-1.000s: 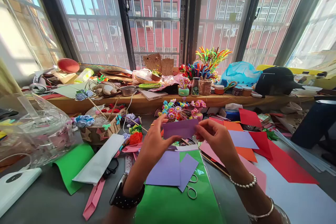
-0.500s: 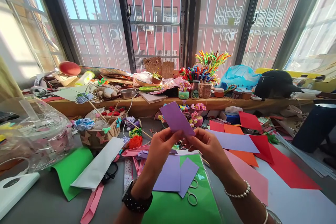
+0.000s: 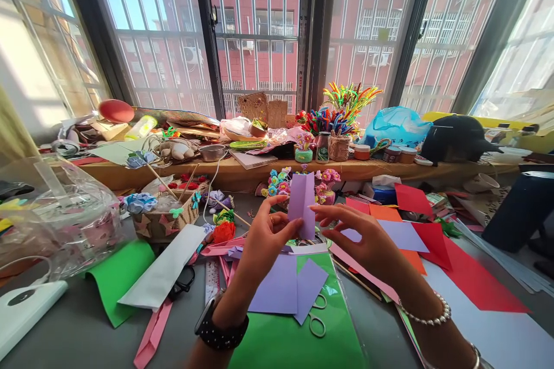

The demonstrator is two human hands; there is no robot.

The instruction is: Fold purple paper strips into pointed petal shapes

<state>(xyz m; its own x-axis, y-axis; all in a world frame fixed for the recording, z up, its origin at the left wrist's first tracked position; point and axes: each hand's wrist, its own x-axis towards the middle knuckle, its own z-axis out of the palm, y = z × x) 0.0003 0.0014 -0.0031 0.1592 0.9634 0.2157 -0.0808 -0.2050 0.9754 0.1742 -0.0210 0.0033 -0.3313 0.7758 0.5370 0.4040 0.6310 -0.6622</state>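
I'm seeing the purple paper (image 3: 302,202) standing nearly upright now, whereas half a second ago it was leaning over to the left with both hands pinching its lower end. It's also showing a lengthwise crease now, kinda neat. My left hand (image 3: 269,229) is keeping a pinch on it, thumb pressing across the lower front and fingers sitting at the left edge. My right hand (image 3: 359,233) is easing off, thumb and fingers spreading partway apart, one fingertip hanging right at the paper's right edge; I can't tell if it's touching. I'm holding the paper in the air, in front of the flowers (image 3: 279,181), while the scissors (image 3: 317,326) are poking out beside the purple sheets (image 3: 274,288) on the green sheet (image 3: 315,351).
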